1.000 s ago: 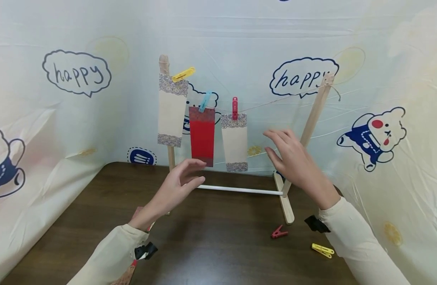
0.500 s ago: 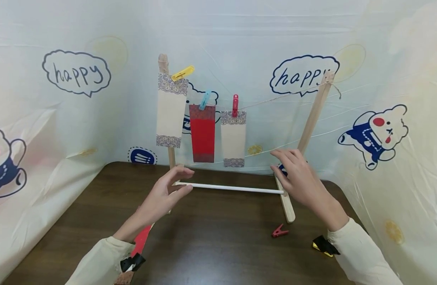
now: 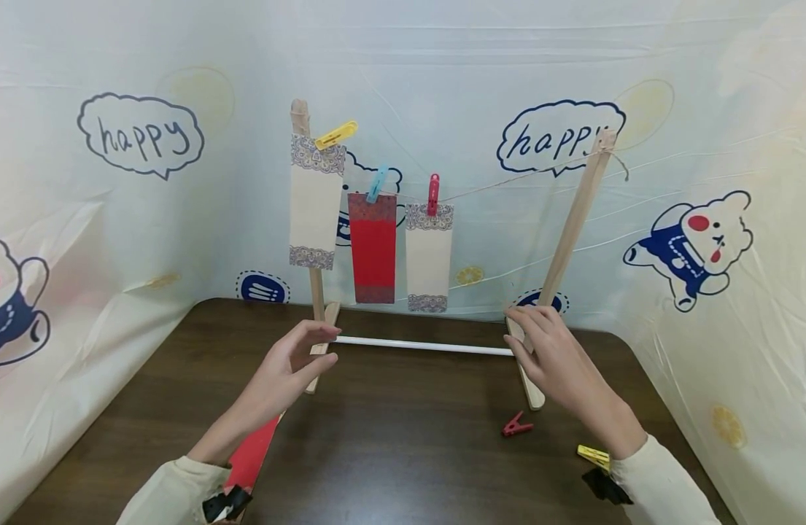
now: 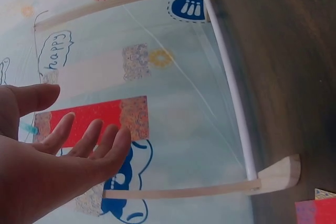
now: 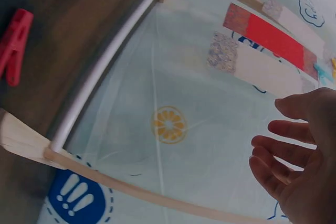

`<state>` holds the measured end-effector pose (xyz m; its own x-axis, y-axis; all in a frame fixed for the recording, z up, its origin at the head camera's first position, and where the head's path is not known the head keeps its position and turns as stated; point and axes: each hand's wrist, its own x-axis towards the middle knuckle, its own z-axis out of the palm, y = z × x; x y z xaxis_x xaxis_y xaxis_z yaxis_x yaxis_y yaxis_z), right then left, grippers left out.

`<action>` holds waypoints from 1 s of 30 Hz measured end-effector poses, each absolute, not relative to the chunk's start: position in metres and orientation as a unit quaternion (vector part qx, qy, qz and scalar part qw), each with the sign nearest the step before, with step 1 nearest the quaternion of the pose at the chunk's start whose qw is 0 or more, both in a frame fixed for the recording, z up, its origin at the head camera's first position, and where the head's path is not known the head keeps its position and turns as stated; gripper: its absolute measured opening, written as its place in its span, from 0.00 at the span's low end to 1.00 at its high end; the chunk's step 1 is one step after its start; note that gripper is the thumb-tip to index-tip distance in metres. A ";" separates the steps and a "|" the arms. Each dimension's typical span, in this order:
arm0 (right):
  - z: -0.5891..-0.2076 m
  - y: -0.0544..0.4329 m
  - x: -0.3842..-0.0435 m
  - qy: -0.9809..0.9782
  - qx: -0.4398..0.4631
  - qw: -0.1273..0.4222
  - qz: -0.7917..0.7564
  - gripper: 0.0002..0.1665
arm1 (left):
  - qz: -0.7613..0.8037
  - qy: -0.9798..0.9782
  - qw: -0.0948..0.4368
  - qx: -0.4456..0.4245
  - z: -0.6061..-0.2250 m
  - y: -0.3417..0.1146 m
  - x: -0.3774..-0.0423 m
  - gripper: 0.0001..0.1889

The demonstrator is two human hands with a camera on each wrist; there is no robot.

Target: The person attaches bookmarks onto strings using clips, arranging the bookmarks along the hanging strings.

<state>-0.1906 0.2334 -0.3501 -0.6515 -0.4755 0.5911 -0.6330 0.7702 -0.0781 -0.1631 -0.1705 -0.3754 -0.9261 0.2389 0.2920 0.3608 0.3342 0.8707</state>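
My left hand point(image 3: 287, 368) hovers before the left post of a wooden stand, its fingers loosely bent around nothing. My right hand point(image 3: 560, 357) holds nothing either, relaxed in front of the right post point(image 3: 576, 219). A string point(image 3: 501, 184) runs between the posts. From it hang a patterned white card point(image 3: 316, 200) under a yellow clothespin point(image 3: 337, 135), a red card point(image 3: 373, 255) under a blue clothespin point(image 3: 378, 184), and a second white card point(image 3: 430, 259) under a red clothespin point(image 3: 433, 194). A white rod point(image 3: 422, 345) joins the stand's feet.
On the dark table point(image 3: 389, 437) lie a loose red clothespin point(image 3: 517, 424) and a yellow clothespin point(image 3: 593, 456), partly covered by the right wrist's black strap. Red cards point(image 3: 254, 453) lie under the left forearm. A printed curtain point(image 3: 416, 73) stands behind.
Both hands have drawn down and apart from the hanging cards, the left toward the lower left, the right downward and to the right. The hanging cards have swayed slightly.
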 end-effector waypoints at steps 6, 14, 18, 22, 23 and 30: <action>-0.365 0.241 -0.180 -0.908 0.287 0.264 0.152 0.22 | -0.527 -0.829 0.073 -0.173 -0.381 -0.174 -0.153 0.20; -0.389 0.252 -0.166 -0.918 0.256 0.253 0.167 0.19 | -0.498 -0.850 0.093 -0.149 -0.392 -0.188 -0.140 0.19; -0.403 0.257 -0.159 -0.927 0.235 0.235 0.171 0.20 | -0.480 -0.863 0.092 -0.128 -0.399 -0.200 -0.136 0.18; -0.414 0.261 -0.153 -0.940 0.206 0.202 0.181 0.21 | -0.447 -0.884 0.082 -0.110 -0.406 -0.215 -0.135 0.18; -0.416 0.261 -0.152 -0.943 0.198 0.193 0.183 0.20 | -0.435 -0.891 0.077 -0.106 -0.407 -0.219 -0.135 0.18; -0.439 0.264 -0.150 -0.955 0.154 0.141 0.210 0.19 | -0.375 -0.920 0.078 -0.078 -0.417 -0.247 -0.133 0.22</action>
